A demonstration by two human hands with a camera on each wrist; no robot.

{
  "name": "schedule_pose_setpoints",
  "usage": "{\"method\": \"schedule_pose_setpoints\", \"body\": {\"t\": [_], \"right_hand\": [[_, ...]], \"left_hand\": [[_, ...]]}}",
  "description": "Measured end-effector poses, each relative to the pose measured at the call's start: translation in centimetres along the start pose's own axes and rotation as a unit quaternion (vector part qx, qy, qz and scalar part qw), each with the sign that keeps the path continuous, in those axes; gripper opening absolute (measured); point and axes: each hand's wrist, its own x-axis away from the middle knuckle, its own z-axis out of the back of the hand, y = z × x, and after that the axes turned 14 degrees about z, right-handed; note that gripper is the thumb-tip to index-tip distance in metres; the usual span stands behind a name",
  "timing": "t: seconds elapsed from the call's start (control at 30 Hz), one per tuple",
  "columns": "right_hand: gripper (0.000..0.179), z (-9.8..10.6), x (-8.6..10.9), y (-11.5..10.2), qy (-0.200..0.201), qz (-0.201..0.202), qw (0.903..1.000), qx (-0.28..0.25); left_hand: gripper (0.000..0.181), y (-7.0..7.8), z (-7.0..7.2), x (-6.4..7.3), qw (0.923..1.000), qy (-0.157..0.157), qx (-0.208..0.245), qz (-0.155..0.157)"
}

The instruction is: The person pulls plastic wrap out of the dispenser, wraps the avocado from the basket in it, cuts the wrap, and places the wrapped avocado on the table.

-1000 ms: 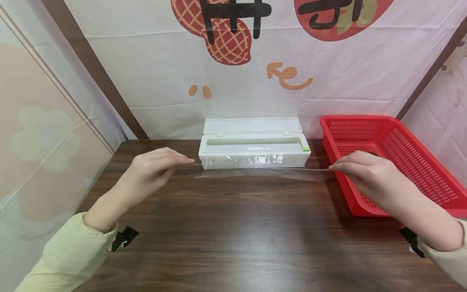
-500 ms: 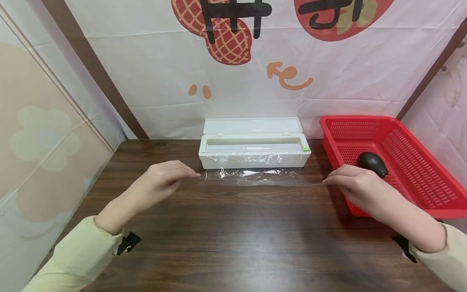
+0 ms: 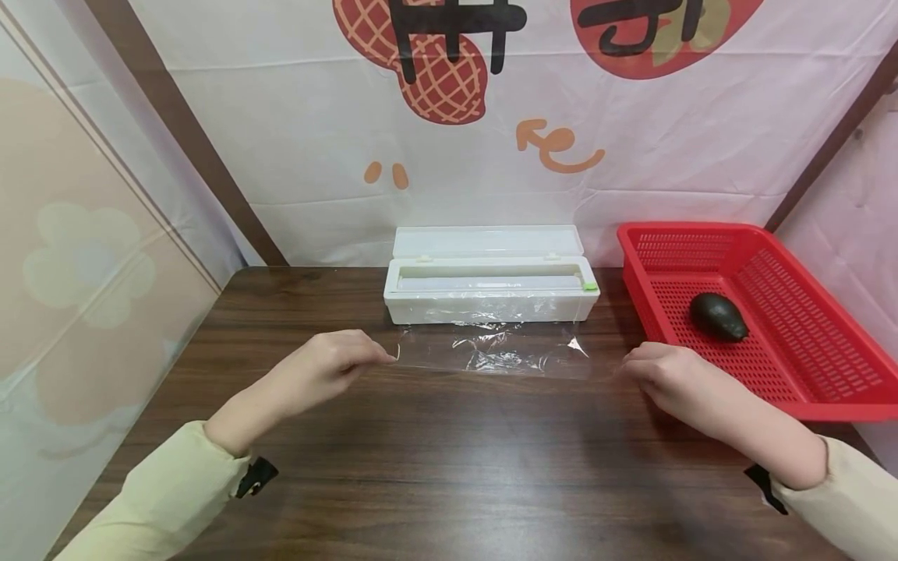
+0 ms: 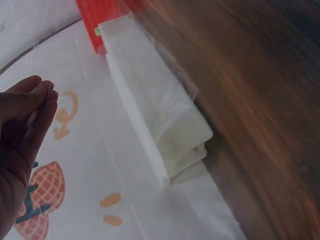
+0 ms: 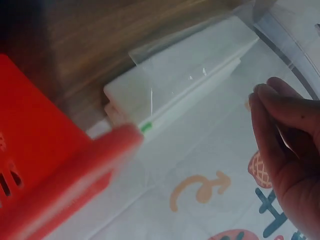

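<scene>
A sheet of clear cling film [image 3: 501, 360] stretches toward me from a long white cling film dispenser [image 3: 421, 313], whose lid [image 3: 487, 241] stands raised against the back. At the sheet's near left corner, my left hand [image 3: 326, 366] pinches the film between thumb and fingertips. My right hand [image 3: 673, 382] pinches the near right corner, in front of the red basket. Both wrist views show thumb and fingers pressed together, with the left hand [image 4: 22, 120] and right hand [image 5: 292, 135] away from the box. A green slider [image 3: 589, 287] sits at the dispenser's right end.
A red plastic basket [image 3: 814, 411] stands at the right with a dark avocado [image 3: 719, 316] in it. Behind the dark wooden table [image 3: 449, 467] hangs a printed white cloth [image 3: 295, 140]. Another cloth [image 3: 91, 312] borders the left side.
Both hands have moved toward me and lower, drawing more film out in front of the dispenser. The right hand no longer covers the avocado. The dispenser and basket have stayed put.
</scene>
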Motion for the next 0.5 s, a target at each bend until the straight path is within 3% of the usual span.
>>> {"method": "schedule_pose_setpoints", "body": {"t": [0.27,0.5], "right_hand": [[0.036,-0.9,0.2,-0.6,-0.080,-0.057,0.9950,-0.018],[0.033,-2.1,0.9,-0.8,-0.097,-0.052,0.9924,-0.055]], "left_hand": [[0.029,-0.4,-1.4,0.5,0.9987,-0.051,-0.005,0.006],[0.027,-0.6,-2.4,0.9,0.9953,-0.096,-0.005,0.015]]}}
